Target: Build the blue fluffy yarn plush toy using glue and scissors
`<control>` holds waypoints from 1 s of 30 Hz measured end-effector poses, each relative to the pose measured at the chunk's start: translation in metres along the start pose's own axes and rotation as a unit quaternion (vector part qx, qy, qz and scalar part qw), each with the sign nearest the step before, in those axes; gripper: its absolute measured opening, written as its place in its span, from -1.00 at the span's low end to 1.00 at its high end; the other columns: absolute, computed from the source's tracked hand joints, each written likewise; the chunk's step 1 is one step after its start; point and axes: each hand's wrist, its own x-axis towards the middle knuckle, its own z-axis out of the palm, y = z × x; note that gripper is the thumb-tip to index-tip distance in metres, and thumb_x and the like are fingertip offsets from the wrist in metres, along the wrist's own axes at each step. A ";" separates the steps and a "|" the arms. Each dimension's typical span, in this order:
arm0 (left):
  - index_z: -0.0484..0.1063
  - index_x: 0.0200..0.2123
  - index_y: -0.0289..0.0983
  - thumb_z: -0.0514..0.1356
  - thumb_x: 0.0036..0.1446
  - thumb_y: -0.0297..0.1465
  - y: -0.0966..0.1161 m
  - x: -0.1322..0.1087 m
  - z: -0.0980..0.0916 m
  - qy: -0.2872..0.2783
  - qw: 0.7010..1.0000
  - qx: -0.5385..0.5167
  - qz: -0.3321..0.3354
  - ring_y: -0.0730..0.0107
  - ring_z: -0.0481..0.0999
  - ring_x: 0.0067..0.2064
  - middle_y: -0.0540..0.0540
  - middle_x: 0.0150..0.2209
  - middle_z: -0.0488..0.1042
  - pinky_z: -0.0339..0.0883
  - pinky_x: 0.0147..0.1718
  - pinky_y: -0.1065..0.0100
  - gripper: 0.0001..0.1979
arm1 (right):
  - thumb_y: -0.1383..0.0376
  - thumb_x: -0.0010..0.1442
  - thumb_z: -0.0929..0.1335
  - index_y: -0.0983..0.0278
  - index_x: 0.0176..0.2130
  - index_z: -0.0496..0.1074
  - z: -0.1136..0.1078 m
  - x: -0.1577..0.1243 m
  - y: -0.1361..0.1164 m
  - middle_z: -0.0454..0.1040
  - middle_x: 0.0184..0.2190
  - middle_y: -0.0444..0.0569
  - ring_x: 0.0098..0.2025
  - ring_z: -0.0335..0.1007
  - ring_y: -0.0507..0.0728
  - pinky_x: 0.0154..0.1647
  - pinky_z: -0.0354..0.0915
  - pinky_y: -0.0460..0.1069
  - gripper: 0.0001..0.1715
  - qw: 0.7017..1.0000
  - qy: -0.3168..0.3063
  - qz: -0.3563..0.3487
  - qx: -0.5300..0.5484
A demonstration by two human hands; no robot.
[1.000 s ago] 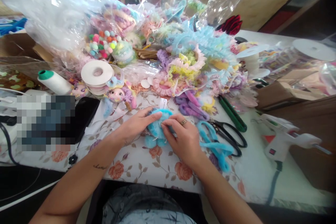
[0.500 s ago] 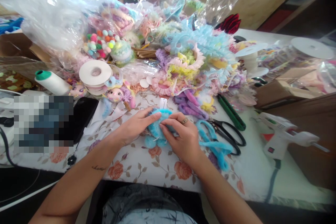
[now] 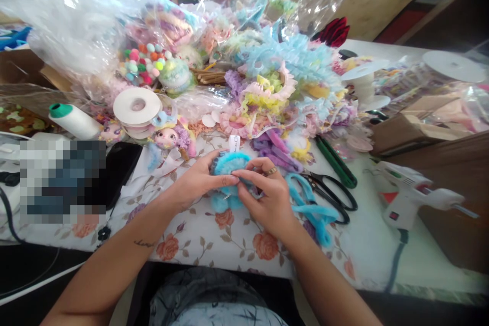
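Note:
A fluffy blue item [image 3: 230, 163] with a white tag [image 3: 234, 143] at its top is held over the flowered cloth. My left hand [image 3: 194, 182] grips its left side, the thumb lying across its front. The fingertips of my right hand [image 3: 265, 191] are pinched together at its right side, meeting the left thumb. Whatever small part lies between those fingertips is hidden. Blue fuzzy strips [image 3: 317, 214] lie to the right of my right hand, beside black-handled scissors [image 3: 334, 193].
A green cutter [image 3: 336, 163] lies behind the scissors. On the right stands a white glue gun [image 3: 407, 196] with its cord. Ruffled trims [image 3: 282, 61], a ribbon spool [image 3: 137, 106] and a thread cone [image 3: 74, 120] fill the back. A black phone [image 3: 121, 170] lies left.
The blue item has turned, showing more of its round face, and its tag has shifted slightly left. My left thumb has moved down from its top edge to the right fingertips.

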 end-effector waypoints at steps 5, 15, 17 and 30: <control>0.45 0.13 -0.24 0.47 0.01 -0.28 0.001 0.000 0.000 0.008 1.000 0.011 -0.003 0.31 0.57 -0.19 -0.09 -0.15 0.60 0.47 -0.26 0.39 -0.40 | 0.44 0.24 0.35 0.25 -0.12 0.60 -0.006 0.000 -0.001 0.40 -0.20 0.01 -0.30 0.40 0.08 -0.29 0.43 0.03 -0.73 0.999 -0.027 0.008 0.017; 0.37 0.20 -0.16 0.45 0.01 -0.40 0.002 -0.003 -0.002 0.030 0.999 -0.010 0.028 0.28 0.59 -0.17 -0.08 -0.14 0.60 0.49 -0.22 0.35 -0.33 | 0.33 0.23 0.46 0.21 -0.21 0.46 -0.004 -0.002 -0.001 0.51 -0.32 -0.03 -0.36 0.49 0.09 -0.37 0.44 -0.01 -0.88 0.993 0.072 0.000 -0.096; 0.35 0.22 -0.14 0.45 -0.01 -0.42 0.002 -0.003 -0.001 0.041 0.998 0.000 0.057 0.26 0.58 -0.13 -0.07 -0.11 0.59 0.49 -0.20 0.36 -0.30 | 0.33 0.22 0.47 0.22 -0.24 0.45 -0.003 -0.003 -0.001 0.52 -0.36 -0.02 -0.40 0.49 0.10 -0.40 0.44 -0.01 -0.88 0.988 0.082 -0.018 -0.133; 0.33 0.21 -0.15 0.43 0.07 -0.25 0.001 -0.006 0.006 0.077 0.988 0.080 0.108 0.23 0.56 -0.07 -0.10 0.00 0.54 0.46 -0.17 0.36 -0.34 | 0.34 0.28 0.41 0.22 -0.29 0.48 0.000 -0.004 -0.003 0.52 -0.41 -0.06 -0.44 0.45 0.07 -0.43 0.37 -0.03 -0.94 0.991 0.084 0.005 -0.105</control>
